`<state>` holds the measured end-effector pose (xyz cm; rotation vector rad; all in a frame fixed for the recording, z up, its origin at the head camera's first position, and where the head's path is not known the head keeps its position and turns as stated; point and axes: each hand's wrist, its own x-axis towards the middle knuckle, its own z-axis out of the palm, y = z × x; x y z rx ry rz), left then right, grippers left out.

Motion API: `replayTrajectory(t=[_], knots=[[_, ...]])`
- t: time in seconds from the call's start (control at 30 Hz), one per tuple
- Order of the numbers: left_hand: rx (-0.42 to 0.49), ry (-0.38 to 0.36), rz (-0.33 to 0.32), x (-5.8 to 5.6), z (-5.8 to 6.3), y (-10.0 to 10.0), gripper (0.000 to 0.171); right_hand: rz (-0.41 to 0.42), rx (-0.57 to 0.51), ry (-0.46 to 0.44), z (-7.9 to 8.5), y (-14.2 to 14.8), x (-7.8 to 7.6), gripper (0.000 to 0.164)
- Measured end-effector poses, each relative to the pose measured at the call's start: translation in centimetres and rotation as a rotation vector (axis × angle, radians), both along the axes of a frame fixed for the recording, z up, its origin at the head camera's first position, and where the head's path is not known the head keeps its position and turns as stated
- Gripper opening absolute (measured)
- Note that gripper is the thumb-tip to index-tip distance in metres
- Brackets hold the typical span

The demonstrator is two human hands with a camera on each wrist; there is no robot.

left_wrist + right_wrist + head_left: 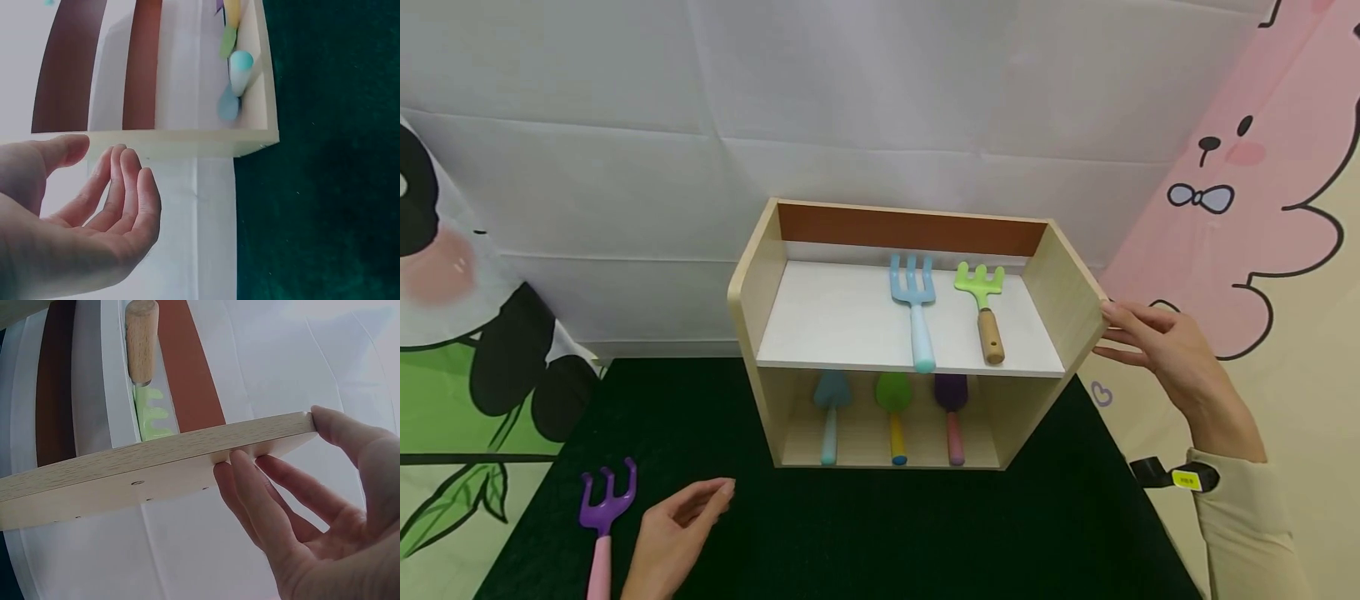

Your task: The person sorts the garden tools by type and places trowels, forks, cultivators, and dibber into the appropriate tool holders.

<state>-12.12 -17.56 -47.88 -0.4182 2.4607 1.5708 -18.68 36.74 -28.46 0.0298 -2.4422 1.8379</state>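
Observation:
A small two-tier wooden shelf (1067, 304) stands at the back of the dark green table. At its right side panel is my right hand (1176, 354); in the right wrist view the thumb meets the panel's edge and the extended fingers touch its outer face. My left hand (673, 533) hovers at the front left, fingers loosely bent, holding nothing. Left of it lies a purple hand fork (606, 504) with a pink handle. On the upper tier are a light blue fork (917, 317) and a green fork (985, 312) with a wooden handle.
Three small trowels are on the lower tier: a blue one (831, 408), a green one (893, 408) with a yellow handle and a dark purple one (952, 408) with a pink handle. White cloth (625, 183) hangs behind the shelf. Dark green cloth (865, 533) covers the table.

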Motion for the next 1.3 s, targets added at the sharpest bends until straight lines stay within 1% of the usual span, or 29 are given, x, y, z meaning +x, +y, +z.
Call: replayTrajectory(t=[0.17, 0.4, 0.63, 0.8, 1.03, 1.13, 1.3], knots=[[-0.029, -0.002, 0.015, 0.1, -1.0, -0.8, 0.062, -0.006, 0.030, -0.002, -0.1, 0.0, -0.1, 0.037], [-0.027, -0.011, 0.045, 0.4, -2.2, -2.2, 0.063, 0.005, 0.024, -0.002, -0.2, 0.1, -0.3, 0.038], [-0.034, -0.013, 0.082, 0.9, -3.1, -3.2, 0.052, 0.012, 0.028, -0.007, -0.3, 0.2, -0.3, 0.042], [-0.029, -0.031, 0.088, 1.2, -3.7, -4.3, 0.057, 0.024, 0.012, 0.000, -0.3, 0.2, -0.2, 0.042], [-0.012, -0.031, 0.221, 1.5, -4.7, -5.0, 0.059, 0.035, -0.017, 0.001, -0.3, 0.3, -0.1, 0.041], [-0.021, -0.031, 0.248, 1.7, -5.1, -5.4, 0.060, 0.034, -0.015, 0.003, -0.4, 0.4, -0.1, 0.042], [-0.050, -0.009, 0.310, 1.8, -5.7, -6.1, 0.052, 0.035, -0.013, 0.005, -0.5, 0.4, -0.1, 0.042]])
